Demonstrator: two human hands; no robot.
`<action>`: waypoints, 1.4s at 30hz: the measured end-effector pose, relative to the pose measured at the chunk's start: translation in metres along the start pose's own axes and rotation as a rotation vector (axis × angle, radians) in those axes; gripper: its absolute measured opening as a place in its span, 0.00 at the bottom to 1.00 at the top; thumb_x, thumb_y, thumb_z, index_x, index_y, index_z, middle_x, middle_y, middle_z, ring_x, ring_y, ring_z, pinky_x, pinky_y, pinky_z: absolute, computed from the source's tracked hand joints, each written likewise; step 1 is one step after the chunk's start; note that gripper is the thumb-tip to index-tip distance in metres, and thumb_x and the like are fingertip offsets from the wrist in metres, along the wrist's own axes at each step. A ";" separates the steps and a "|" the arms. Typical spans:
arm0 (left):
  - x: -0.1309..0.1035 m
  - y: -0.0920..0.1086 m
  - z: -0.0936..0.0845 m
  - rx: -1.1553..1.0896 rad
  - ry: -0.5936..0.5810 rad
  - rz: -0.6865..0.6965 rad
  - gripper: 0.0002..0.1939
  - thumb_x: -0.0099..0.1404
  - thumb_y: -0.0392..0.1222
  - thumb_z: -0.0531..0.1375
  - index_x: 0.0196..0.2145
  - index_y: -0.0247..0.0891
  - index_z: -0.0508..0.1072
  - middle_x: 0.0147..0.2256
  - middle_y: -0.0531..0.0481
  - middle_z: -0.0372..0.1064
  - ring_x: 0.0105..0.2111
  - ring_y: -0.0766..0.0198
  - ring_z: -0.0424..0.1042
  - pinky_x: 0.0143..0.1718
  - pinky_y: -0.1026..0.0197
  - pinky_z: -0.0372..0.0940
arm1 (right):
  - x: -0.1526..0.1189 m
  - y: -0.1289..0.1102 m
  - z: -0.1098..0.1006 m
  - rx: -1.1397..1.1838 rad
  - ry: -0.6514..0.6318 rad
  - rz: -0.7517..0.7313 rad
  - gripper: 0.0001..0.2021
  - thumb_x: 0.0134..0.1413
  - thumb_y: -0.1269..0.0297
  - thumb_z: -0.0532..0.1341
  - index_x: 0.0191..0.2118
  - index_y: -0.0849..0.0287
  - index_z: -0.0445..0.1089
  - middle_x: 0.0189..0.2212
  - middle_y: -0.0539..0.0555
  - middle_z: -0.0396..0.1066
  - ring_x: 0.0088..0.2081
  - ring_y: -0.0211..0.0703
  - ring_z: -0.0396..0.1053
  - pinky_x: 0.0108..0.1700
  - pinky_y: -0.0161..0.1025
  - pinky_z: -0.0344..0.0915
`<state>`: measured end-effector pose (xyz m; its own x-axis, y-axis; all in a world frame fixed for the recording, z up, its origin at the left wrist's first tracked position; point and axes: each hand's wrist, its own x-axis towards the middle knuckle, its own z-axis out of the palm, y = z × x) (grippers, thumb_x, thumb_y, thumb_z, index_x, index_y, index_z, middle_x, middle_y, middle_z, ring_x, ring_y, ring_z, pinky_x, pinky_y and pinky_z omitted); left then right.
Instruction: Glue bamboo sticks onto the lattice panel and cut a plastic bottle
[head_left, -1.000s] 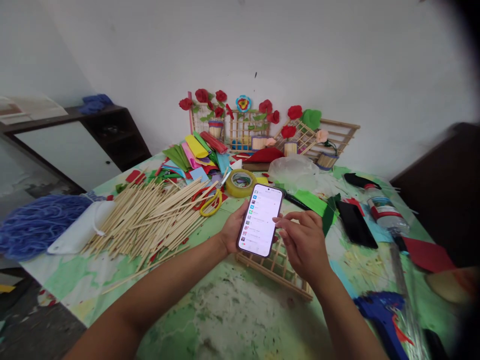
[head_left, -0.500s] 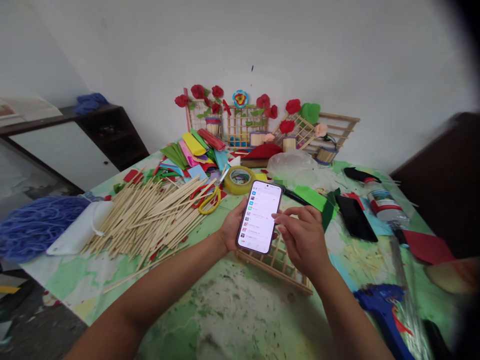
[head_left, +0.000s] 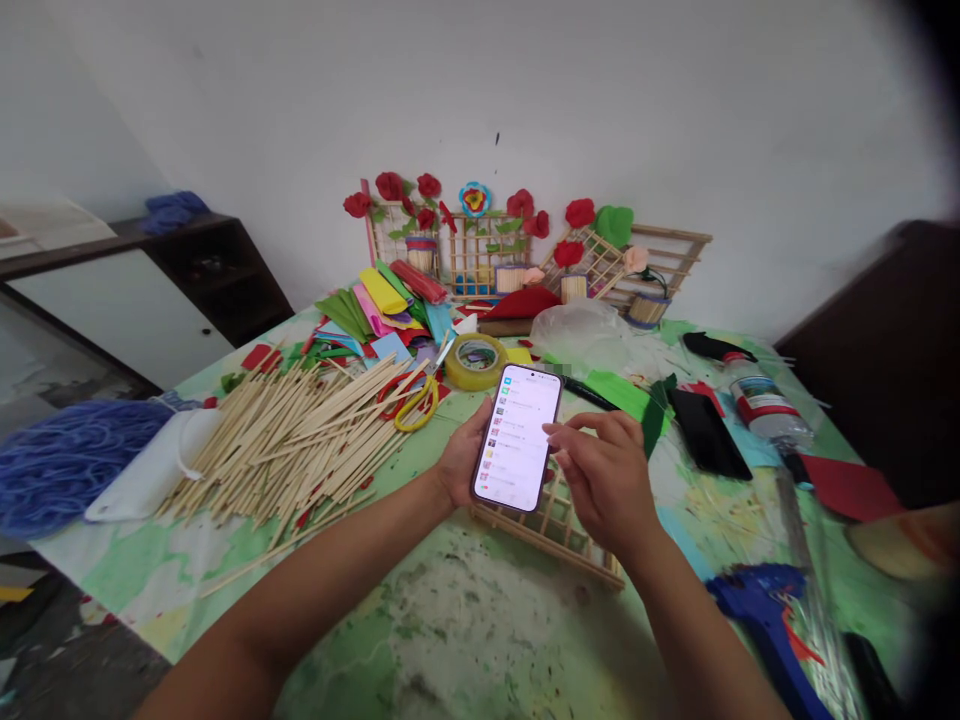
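Note:
A lit smartphone lies tilted in my left hand, whose fingers wrap round it from the left side and behind. A list of rows with small coloured icons fills its screen. My right hand holds nothing; its index fingertip is at the screen's right edge, with the other fingers loosely bent and apart. Beneath both hands a small lattice of wooden sticks rests on the table, partly hidden by the phone and my right hand.
Left are loose wooden sticks, scissors and blue yarn. A tape roll sits behind the phone. On the right are a dark phone, a plastic bottle and a blue glue gun. Paper roses stand along the wall.
The list on the phone's screen has scrolled upward to other rows. Both hands keep nearly the same pose, and the view has shifted slightly.

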<state>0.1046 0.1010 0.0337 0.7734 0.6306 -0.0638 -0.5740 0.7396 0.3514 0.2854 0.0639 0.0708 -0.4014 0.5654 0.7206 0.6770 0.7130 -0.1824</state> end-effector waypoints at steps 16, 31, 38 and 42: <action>0.002 -0.006 -0.004 -0.013 0.000 -0.023 0.33 0.66 0.59 0.44 0.55 0.31 0.65 0.45 0.34 0.73 0.39 0.48 0.75 0.42 0.48 0.65 | 0.000 -0.002 0.003 -0.008 -0.001 0.023 0.06 0.58 0.69 0.55 0.39 0.58 0.68 0.36 0.54 0.76 0.40 0.47 0.67 0.46 0.49 0.55; 0.002 -0.006 0.001 0.012 0.094 0.032 0.33 0.67 0.59 0.42 0.55 0.30 0.66 0.44 0.35 0.73 0.40 0.49 0.75 0.42 0.50 0.65 | 0.000 -0.002 0.001 0.041 -0.022 -0.080 0.05 0.57 0.71 0.55 0.39 0.58 0.67 0.38 0.53 0.76 0.40 0.46 0.67 0.45 0.48 0.56; 0.002 -0.006 -0.006 0.015 0.021 0.000 0.33 0.66 0.60 0.44 0.55 0.31 0.66 0.43 0.36 0.73 0.37 0.50 0.76 0.40 0.50 0.66 | 0.000 -0.001 0.004 -0.005 -0.016 -0.010 0.06 0.58 0.71 0.56 0.39 0.59 0.68 0.38 0.54 0.76 0.41 0.47 0.67 0.46 0.49 0.56; 0.002 -0.006 -0.008 0.047 0.019 -0.001 0.33 0.65 0.61 0.45 0.55 0.32 0.66 0.42 0.36 0.74 0.37 0.47 0.75 0.41 0.47 0.65 | -0.001 0.001 0.003 -0.036 0.018 0.014 0.06 0.58 0.71 0.55 0.41 0.59 0.67 0.39 0.54 0.76 0.41 0.48 0.67 0.45 0.50 0.55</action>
<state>0.1074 0.1001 0.0244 0.7685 0.6346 -0.0820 -0.5596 0.7287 0.3948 0.2843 0.0653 0.0674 -0.3813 0.5672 0.7300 0.7040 0.6899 -0.1684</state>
